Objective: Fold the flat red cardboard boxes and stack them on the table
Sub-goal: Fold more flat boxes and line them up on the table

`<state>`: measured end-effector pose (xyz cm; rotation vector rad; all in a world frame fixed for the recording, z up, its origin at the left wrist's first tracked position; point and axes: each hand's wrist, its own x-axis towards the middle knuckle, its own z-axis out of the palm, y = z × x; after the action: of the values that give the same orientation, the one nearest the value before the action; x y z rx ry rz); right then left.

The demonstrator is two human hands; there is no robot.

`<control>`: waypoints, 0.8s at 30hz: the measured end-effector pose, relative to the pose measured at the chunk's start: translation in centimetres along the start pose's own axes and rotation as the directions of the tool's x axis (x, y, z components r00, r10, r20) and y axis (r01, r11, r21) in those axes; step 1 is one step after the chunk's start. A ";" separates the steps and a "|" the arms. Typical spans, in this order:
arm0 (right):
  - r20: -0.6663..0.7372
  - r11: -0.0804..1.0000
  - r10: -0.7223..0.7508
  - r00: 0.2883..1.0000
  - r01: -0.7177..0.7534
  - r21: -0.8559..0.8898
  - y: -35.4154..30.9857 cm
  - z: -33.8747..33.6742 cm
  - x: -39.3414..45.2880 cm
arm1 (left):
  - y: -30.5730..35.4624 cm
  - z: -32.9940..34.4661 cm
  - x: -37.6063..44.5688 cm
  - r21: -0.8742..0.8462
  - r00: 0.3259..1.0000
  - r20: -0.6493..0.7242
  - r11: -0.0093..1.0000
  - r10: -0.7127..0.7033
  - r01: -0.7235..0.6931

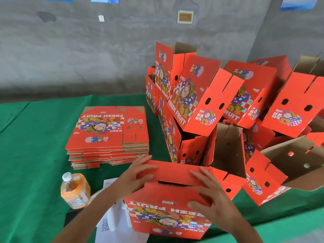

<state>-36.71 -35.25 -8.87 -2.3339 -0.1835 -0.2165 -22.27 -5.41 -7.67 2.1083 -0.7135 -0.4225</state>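
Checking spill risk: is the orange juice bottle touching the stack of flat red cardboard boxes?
Apart. The head view shows green tablecloth between the orange juice bottle and the stack of flat red cardboard boxes.

"fresh fruit" on folded boxes (pixel 191 95); same on flat stack (pixel 107 128)

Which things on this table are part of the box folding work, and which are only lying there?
Part of the job:
- box being folded, under left hand and right hand
- flat box stack
- folded box pile

Only lying there:
- orange drink bottle
- white papers
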 end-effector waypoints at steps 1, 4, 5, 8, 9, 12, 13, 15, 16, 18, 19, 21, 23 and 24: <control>-0.024 1.000 0.027 0.999 -0.027 -0.014 0.0 0.2 0.1 | 0.6 0.2 0.3 -0.056 1.000 -0.025 0.998 -0.016 0.014; -0.118 0.988 0.132 0.984 -0.121 0.095 0.2 0.6 -0.1 | 1.0 0.4 -0.8 -0.200 0.992 0.121 0.979 -0.021 0.045; -0.115 0.979 0.170 0.979 -0.154 0.131 0.1 0.4 -0.1 | 0.9 0.4 -0.3 -0.151 0.992 0.128 0.988 -0.018 0.037; -0.043 0.990 0.131 0.990 -0.128 0.062 -0.2 0.0 -0.1 | 1.3 0.8 -0.5 0.111 1.000 -0.009 0.994 -0.011 0.012; -0.037 0.997 0.065 0.997 -0.066 -0.035 -0.1 0.0 -0.1 | 0.9 0.8 -1.1 0.189 0.999 0.032 0.981 0.036 -0.042; -0.003 0.973 0.006 1.000 -0.006 -0.232 -0.1 0.0 -0.3 | 1.2 0.7 -0.4 0.337 0.992 0.129 0.940 0.005 -0.049; 0.024 0.962 0.017 1.000 -0.010 -0.272 -0.2 -0.1 -0.3 | 1.6 0.5 0.0 0.371 0.987 0.160 0.928 -0.025 -0.037; 0.098 0.931 0.034 0.995 0.004 -0.364 -0.2 -0.1 -0.1 | 2.0 0.5 0.6 0.429 0.978 0.193 0.903 -0.085 -0.006; 0.118 0.919 0.041 0.992 0.009 -0.393 -0.1 -0.1 0.1 | 2.1 0.8 0.9 0.480 0.975 0.188 0.877 -0.115 0.011; 0.101 0.926 0.046 0.994 -0.004 -0.379 -0.1 0.0 0.4 | 2.4 1.7 1.4 0.603 0.985 0.109 0.797 -0.131 0.039; 0.051 0.942 0.035 0.998 -0.016 -0.334 0.0 0.2 0.5 | 2.5 2.1 1.5 0.642 0.994 0.045 0.765 -0.102 0.050; -0.105 0.985 0.039 0.994 -0.056 -0.162 0.2 0.9 0.6 | 2.4 2.7 1.6 0.613 0.994 -0.076 0.783 -0.073 0.104; -0.236 0.981 0.171 0.956 -0.143 0.132 -0.2 1.5 0.7 | 1.8 2.8 1.6 0.534 0.985 -0.142 0.830 -0.097 0.159; -0.276 0.940 0.265 0.924 -0.184 0.286 -0.4 1.8 0.6 | 1.6 2.7 1.6 0.528 0.980 -0.160 0.829 -0.115 0.183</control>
<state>-36.03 -33.67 -9.75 -2.0106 0.2057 -0.4162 -23.00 -8.84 -8.05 2.7148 -0.6475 -0.1786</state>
